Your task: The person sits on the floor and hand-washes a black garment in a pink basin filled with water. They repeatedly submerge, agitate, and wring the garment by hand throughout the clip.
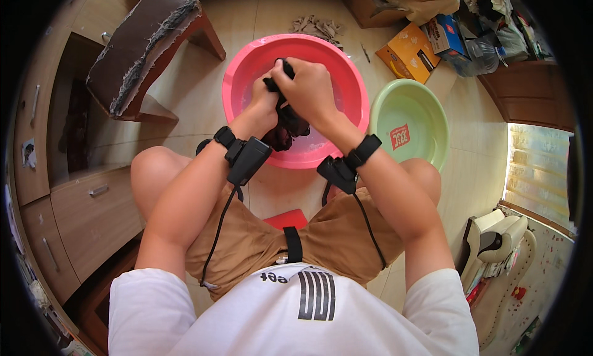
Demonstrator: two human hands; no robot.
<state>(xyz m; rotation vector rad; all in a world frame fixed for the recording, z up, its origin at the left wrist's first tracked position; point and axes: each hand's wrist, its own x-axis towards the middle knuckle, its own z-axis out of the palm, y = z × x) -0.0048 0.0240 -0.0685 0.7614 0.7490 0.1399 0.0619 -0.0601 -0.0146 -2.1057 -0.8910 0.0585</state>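
Note:
Both my hands grip a dark, wet-looking cloth [289, 124] above a pink plastic basin [238, 55]. My left hand [264, 101] is closed around the cloth lower down, on the left. Beside it and slightly higher, my right hand [310, 85] clenches the upper part, with a dark fold showing at its thumb. The rest of the cloth hangs in a bunch below my hands, over the basin. Liquid with some foam [317, 145] shows in the bottom of the basin. My fingers hide part of the cloth.
A green plastic basin [419, 108] stands right of the pink one. At upper left is a stool [139, 41] with a torn brown cover. Crumpled cloth [317, 27] lies behind the pink basin. An orange box [405, 52] and a clear plastic bottle [482, 55] sit at upper right.

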